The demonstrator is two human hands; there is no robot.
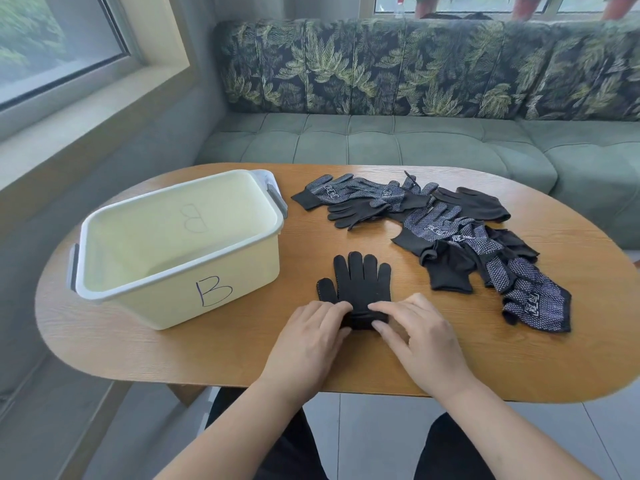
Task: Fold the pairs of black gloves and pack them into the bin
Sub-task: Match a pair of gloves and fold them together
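Oval wood worktop [450,358] in front of a green sofa [381,140] with leaf-print back, window [52,46] on the left. Cream bin [156,299] marked B sits on the left of the worktop, with no gloves visible inside, though its front wall hides the near floor. Flat pair [360,282] lies just right of the bin, fingers pointing away, cuff toward the person. Left grip [311,337] and right grip [419,334] both pinch the cuff end, fingertips on top, thumbs tucked at the near edge. Loose pile [478,244] is further right, apart from the flat pair. Handling guess: thin knit, light, floppy, no stiffness, so it will spring open unless held. The dotted palms should add friction, plain backs slide more. Best hold is the cuff, both corners, and keep the layers pinched together. Unclear: cuff mostly covered by the fingers, so fold or roll state can't be read. Can't confirm two gloves are stacked, only a dotted thumb peeks out at left. Pile overlaps too much to count
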